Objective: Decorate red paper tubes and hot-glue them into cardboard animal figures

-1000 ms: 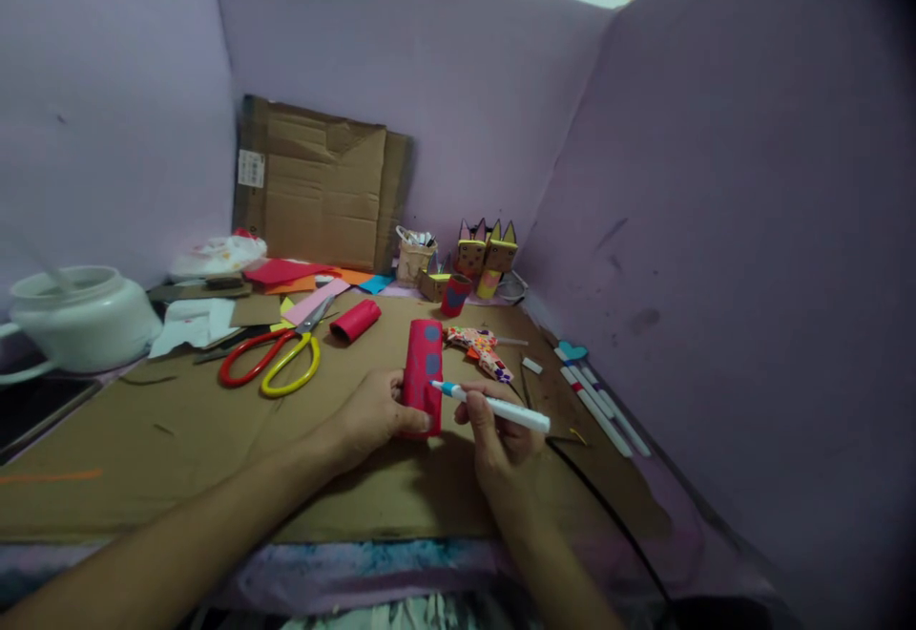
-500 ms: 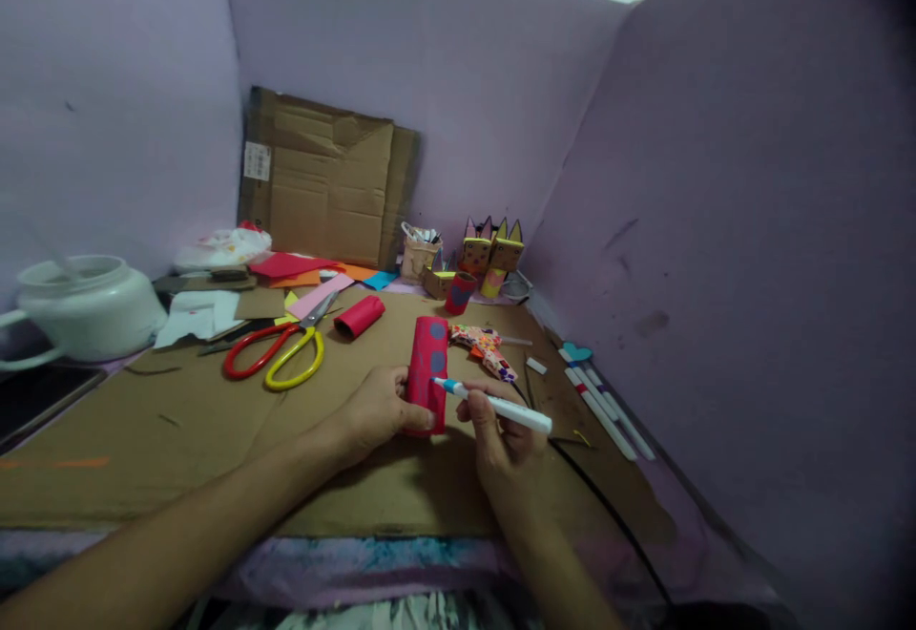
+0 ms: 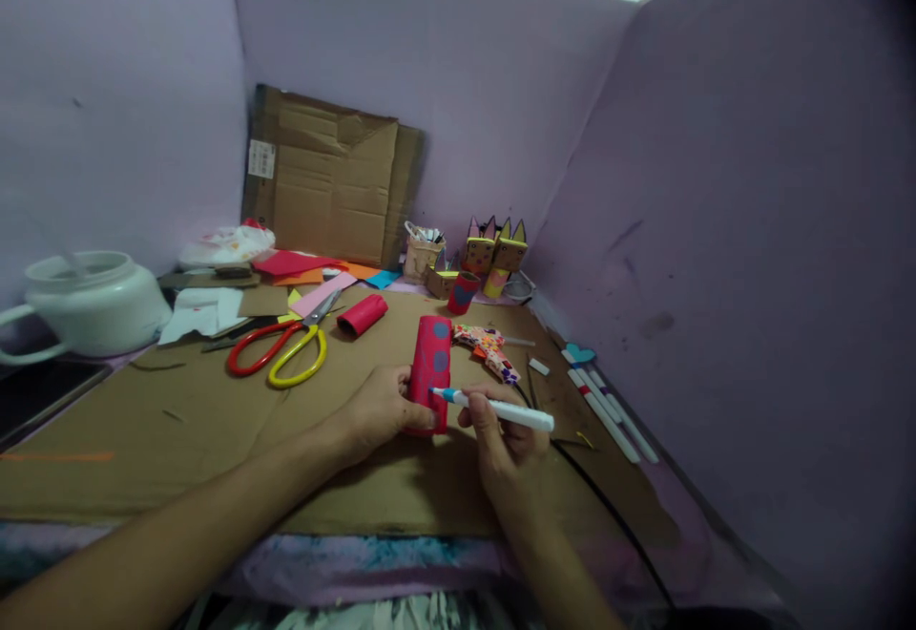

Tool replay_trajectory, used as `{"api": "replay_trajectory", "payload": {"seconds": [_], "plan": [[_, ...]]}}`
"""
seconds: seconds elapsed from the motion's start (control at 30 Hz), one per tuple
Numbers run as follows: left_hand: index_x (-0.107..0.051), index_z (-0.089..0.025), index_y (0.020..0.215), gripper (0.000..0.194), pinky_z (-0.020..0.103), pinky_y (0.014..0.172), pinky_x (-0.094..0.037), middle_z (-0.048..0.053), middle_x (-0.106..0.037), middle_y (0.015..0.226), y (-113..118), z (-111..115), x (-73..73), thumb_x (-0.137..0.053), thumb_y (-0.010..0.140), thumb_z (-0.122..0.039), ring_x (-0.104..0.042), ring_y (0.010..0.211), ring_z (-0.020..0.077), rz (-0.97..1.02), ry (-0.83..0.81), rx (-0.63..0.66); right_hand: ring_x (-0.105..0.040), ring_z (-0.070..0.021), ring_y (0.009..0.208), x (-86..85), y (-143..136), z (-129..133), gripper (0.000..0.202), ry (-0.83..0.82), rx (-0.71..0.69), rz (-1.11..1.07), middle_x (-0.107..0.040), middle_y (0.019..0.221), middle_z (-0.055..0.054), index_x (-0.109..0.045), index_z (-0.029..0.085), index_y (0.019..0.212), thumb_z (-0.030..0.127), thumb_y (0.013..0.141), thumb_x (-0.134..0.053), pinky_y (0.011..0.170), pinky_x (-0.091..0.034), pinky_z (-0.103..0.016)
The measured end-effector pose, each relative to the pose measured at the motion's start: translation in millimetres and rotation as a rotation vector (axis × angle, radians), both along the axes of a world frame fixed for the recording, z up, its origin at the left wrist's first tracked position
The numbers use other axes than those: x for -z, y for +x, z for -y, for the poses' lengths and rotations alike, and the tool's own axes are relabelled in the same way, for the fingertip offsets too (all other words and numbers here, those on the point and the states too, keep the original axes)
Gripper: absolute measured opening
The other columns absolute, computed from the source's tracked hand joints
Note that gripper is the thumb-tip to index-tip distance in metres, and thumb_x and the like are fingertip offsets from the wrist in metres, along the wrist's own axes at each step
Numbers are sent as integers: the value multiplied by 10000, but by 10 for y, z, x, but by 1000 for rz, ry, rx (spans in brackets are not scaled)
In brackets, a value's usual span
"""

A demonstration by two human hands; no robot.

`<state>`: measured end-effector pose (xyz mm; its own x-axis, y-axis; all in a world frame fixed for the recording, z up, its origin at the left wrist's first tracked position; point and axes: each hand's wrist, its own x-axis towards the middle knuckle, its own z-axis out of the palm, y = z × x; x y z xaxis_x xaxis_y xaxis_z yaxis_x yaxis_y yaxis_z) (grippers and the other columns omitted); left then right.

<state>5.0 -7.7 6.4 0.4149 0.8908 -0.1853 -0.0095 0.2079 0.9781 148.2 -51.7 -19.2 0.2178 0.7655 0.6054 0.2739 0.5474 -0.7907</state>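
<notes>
My left hand (image 3: 383,408) grips the lower part of a red paper-covered tube (image 3: 431,348), thumb across its front. Blue-purple dots run down the tube's face. In my right hand (image 3: 505,434) is a white marker (image 3: 511,411) with a blue tip, held like a pen. Its tip touches, or nearly touches, the tube below the dots. Just behind the tube lies a glue gun (image 3: 490,348) with a colourful pattern. Another red tube (image 3: 363,316) rests on its side beyond my left hand.
Red-and-yellow-handled scissors (image 3: 297,348) lie left on the cardboard sheet (image 3: 193,458). A white pot (image 3: 93,305) stands far left. Several markers (image 3: 608,410) lie along the right edge. Decorated tube figures (image 3: 493,253) stand at the back. A black cord (image 3: 608,506) runs down the right.
The marker tip has shifted slightly down on the red tube. My left hand keeps its hold. The whole view has moved a little.
</notes>
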Motion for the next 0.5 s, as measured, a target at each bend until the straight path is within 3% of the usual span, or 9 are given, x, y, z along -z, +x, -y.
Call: {"api": "replay_trajectory", "payload": {"seconds": [0.5], "plan": [[-614,-123,789,343,278,632,-440,22,-670,716,-7,7,-8,-722,465,-150,-587,665,170,3,7,0,-580,-114,482,-16,-4,7,203,0,19,24,-610,551,10,-653,160,784,316,866,-551,454,-466,-202]]}}
